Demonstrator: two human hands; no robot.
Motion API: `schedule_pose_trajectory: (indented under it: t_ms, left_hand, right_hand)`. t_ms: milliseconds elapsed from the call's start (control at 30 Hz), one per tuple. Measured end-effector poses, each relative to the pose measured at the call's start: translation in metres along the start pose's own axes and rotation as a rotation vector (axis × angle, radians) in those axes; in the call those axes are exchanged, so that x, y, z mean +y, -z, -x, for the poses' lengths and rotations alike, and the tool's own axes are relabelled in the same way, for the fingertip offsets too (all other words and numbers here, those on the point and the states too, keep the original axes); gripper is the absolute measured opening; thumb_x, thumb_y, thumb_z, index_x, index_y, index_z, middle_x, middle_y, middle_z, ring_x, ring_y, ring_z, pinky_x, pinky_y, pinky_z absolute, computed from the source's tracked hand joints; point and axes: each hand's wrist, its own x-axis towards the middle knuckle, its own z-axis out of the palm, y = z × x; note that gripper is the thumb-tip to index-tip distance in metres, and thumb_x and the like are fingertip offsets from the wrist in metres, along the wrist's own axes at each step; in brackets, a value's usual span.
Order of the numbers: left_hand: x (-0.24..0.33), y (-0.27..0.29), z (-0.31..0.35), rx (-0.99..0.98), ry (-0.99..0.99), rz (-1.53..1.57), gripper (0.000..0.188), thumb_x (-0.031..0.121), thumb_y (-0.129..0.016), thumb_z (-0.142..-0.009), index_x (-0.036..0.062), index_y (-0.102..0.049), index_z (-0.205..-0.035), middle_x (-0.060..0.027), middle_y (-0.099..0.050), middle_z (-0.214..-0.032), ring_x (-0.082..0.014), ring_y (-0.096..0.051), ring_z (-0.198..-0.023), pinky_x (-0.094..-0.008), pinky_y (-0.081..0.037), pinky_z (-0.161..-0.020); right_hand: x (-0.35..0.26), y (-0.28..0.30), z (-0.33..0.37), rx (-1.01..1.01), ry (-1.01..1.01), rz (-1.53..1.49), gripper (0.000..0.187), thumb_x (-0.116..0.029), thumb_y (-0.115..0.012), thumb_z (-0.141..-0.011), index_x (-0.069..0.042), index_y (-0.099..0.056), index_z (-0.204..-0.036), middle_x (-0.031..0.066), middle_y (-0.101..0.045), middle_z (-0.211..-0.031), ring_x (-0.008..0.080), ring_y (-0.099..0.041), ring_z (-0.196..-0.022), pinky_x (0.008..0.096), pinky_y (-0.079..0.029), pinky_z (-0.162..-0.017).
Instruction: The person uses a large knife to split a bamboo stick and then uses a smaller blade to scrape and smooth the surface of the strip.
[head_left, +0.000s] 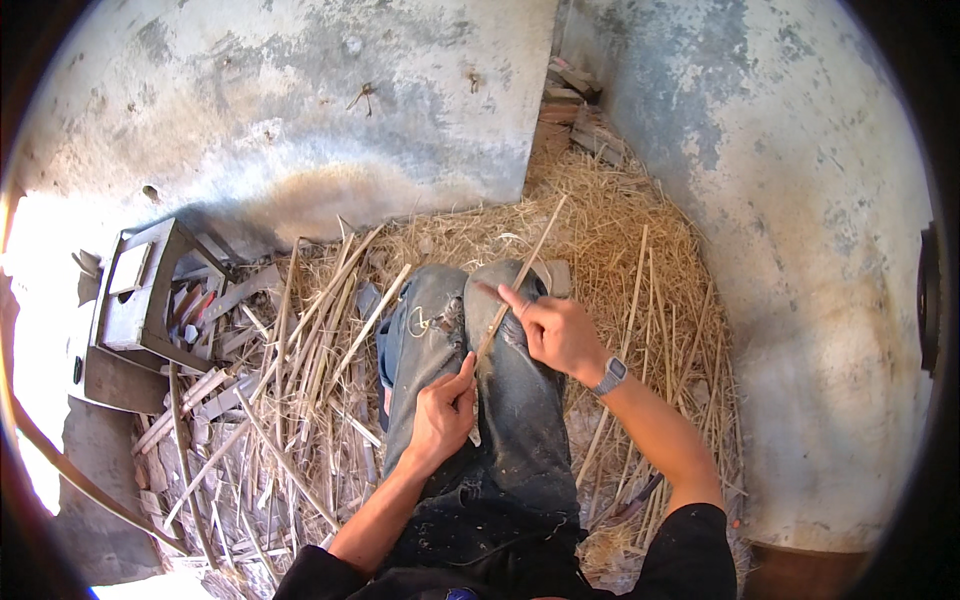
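A thin wooden stick (541,243) runs slantwise over my knees, its far end pointing up and to the right. My left hand (445,410) is closed around its near end, index finger stretched along it. Over the right knee my right hand (558,335), with a grey watch (610,375) on the wrist, is closed. A short dark blade, looking like a knife (487,291), juts out left of its fingertips across the stick; its handle is hidden in the hand. Worn, dusty trousers (510,430) lie beneath both hands.
Long split sticks (320,310) lie heaped on the left, with several more (640,300) at the right. Straw-like shavings (610,215) cover the floor. A small wooden stool-like box (140,300) stands far left. Stained walls (800,250) enclose the corner; bricks (598,130) are piled there.
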Motion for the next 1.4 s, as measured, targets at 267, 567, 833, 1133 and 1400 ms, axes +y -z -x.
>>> schedule_pose_trajectory:
  t_ms: [267,567,833,1133,1400]
  left_hand:
    - [0.002,-0.008,-0.017,0.033,-0.035,0.041,0.040,0.002,-0.063,-0.097,0.0000,-0.064,-0.138,-0.0153,-0.065,-0.077,-0.0156,-0.062,-0.068,-0.0318,-0.050,-0.065]
    - [0.000,-0.011,-0.021,0.021,0.030,0.129,0.039,0.004,-0.063,-0.098,0.0003,-0.064,-0.137,-0.0173,-0.065,-0.076,-0.0151,-0.063,-0.068,-0.0324,-0.051,-0.066]
    - [0.008,-0.010,-0.024,0.006,0.046,0.166,0.038,0.004,-0.061,-0.100,0.0008,-0.064,-0.138,-0.0119,-0.066,-0.075,-0.0125,-0.063,-0.069,-0.0305,-0.051,-0.067]
    - [0.007,-0.005,-0.027,-0.053,0.142,0.215,0.040,0.012,-0.063,-0.102,0.0036,-0.063,-0.141,-0.0048,-0.068,-0.077,-0.0072,-0.061,-0.074,-0.0272,-0.051,-0.069]
    - [0.003,0.001,-0.028,-0.151,0.244,0.368,0.041,0.015,-0.065,-0.102,0.0049,-0.063,-0.142,0.0024,-0.067,-0.080,-0.0036,-0.056,-0.070,-0.0229,-0.046,-0.064]
  right_hand:
    - [0.004,0.005,-0.002,-0.011,-0.173,-0.191,0.037,-0.004,-0.062,-0.095,-0.005,-0.071,-0.130,0.0192,-0.062,-0.067,0.0195,-0.055,-0.052,0.0348,-0.044,-0.053]
    - [0.030,0.007,0.000,0.036,-0.241,-0.223,0.041,-0.016,-0.061,-0.103,-0.016,-0.061,-0.145,0.0059,-0.062,-0.059,0.0120,-0.045,-0.044,0.0317,-0.039,-0.045]
    - [0.059,0.018,-0.018,0.153,-0.485,-0.057,0.038,-0.033,-0.055,-0.108,0.000,-0.064,-0.092,0.0128,-0.052,-0.053,0.0213,-0.047,-0.041,0.0352,-0.036,-0.042]
    - [0.013,0.006,-0.010,-0.090,-0.411,0.010,0.036,-0.027,-0.056,-0.107,-0.002,-0.059,-0.082,0.0206,-0.058,-0.057,0.0412,-0.061,-0.052,0.0471,-0.043,-0.044]
    - [-0.003,0.014,-0.001,-0.282,-0.395,-0.319,0.036,-0.030,-0.057,-0.107,-0.001,-0.061,-0.085,0.0136,-0.056,-0.058,0.0301,-0.055,-0.048,0.0458,-0.043,-0.052]
